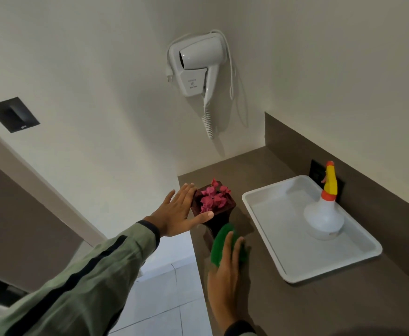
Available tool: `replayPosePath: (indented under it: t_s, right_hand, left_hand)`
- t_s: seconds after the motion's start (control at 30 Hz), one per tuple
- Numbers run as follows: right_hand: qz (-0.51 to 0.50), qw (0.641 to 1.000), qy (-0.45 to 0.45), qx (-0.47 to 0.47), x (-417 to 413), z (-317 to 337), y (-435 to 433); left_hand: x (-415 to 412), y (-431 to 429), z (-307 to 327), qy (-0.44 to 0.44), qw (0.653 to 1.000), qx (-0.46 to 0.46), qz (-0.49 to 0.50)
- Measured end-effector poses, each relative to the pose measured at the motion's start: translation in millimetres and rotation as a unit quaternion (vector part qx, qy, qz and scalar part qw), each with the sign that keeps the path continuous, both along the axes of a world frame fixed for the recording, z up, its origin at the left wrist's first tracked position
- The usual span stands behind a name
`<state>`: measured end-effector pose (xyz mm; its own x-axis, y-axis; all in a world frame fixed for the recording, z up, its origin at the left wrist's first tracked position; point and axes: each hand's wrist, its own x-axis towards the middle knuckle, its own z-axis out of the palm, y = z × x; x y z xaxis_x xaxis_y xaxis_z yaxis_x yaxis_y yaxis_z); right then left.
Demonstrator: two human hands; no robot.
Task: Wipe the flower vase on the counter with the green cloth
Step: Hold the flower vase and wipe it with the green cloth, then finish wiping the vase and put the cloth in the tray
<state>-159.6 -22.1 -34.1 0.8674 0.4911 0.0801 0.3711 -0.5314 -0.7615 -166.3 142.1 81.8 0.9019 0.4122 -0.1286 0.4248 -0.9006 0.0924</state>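
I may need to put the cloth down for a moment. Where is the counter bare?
Bare counter lies in front of the white tray, and behind it toward the wall corner. It is crowded where the left hand steadies the vase and the right hand presses the green cloth.

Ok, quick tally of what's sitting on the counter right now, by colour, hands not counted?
Dark brown: 1, the vase with pink flowers
Green: 1, the cloth under the right hand
White: 2, the tray and the spray bottle standing in it
Total: 4
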Motion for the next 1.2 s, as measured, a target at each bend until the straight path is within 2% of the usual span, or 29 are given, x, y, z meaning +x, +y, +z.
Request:
replayPosePath:
  t_s: [0.1, 0.2, 0.3, 0.4, 0.5, 0.53, 0.6, 0.7, 0.77, 0.87, 0.93, 1.0, 1.03, 1.1, 1.13, 1.2]
  right_hand:
    - [-0.043, 0.999, -0.006, 0.016, 13.1, 5.8, 13.4]
    - [0.012, 0.998, -0.039, -0.043, 4.8, -4.4, 18.2]
    - [0.1, 0.987, -0.02, -0.123, -8.1, -22.0, 7.2]
    - [0.139, 0.979, 0.012, -0.147, -2.2, -14.1, -5.2]
    - [0.076, 0.995, 0.034, -0.064, 9.8, 17.4, -30.0]
    - [0.044, 0.998, 0.044, -0.025, 17.7, 27.6, -41.1]
    - [-0.006, 0.992, 0.11, 0.062, 33.5, 40.4, -57.3]
    - [0.025, 0.95, 0.265, 0.164, 66.7, 53.9, -76.0]
    - [0.043, 0.91, 0.357, 0.208, 92.1, 60.4, -91.1]
    - [0.102, 0.82, 0.487, 0.284, 129.3, 69.4, -109.6]
    - [0.141, 0.803, 0.499, 0.293, 151.8, 75.9, -117.7]
    - [0.144, 0.817, 0.48, 0.285, 174.9, 79.2, -121.7]
    - [0.128, 0.823, 0.472, 0.288, 187.9, 78.4, -124.0]
    - [0.061, 0.848, 0.445, 0.279, 212.8, 72.6, -127.2]
    - [0.03, 0.877, 0.407, 0.253, 222.7, 68.8, -128.6]
    - [-0.005, 0.952, 0.268, 0.151, 235.9, 57.3, -130.6]
  left_hand:
    - [-0.1, -0.8, 0.7, -0.006, 1.0, 0.001, -0.003]
    - [0.3, -1.7, 2.0, -0.003, 1.0, 0.005, -0.004]
    - [-0.1, -1.5, 1.1, 0.001, 1.0, 0.007, -0.002]
    - [-2.0, -1.2, 1.5, 0.004, 1.0, 0.012, 0.006]
    - [-5.4, -11.9, 4.5, -0.003, 0.999, 0.01, 0.035]
    - [-9.2, -20.9, 4.2, -0.04, 0.998, -0.01, 0.055]
    - [-24.7, -43.0, -2.0, -0.187, 0.975, -0.056, 0.106]
    - [-54.0, -92.8, -14.0, -0.416, 0.887, -0.099, 0.175]
    - [-61.7, -130.2, -23.1, -0.481, 0.849, -0.122, 0.183]
    - [-42.7, -173.3, -24.0, -0.455, 0.836, -0.227, 0.206]
    - [-15.6, -188.8, -20.5, -0.398, 0.798, -0.372, 0.258]
    - [15.3, -194.7, -21.9, -0.345, 0.729, -0.519, 0.284]
    - [32.1, -195.9, -24.0, -0.338, 0.704, -0.555, 0.286]
    - [64.3, -196.2, -32.6, -0.339, 0.699, -0.558, 0.293]
    - [78.9, -197.3, -36.4, -0.338, 0.703, -0.549, 0.298]
    - [102.0, -201.0, -47.1, -0.319, 0.745, -0.515, 0.279]
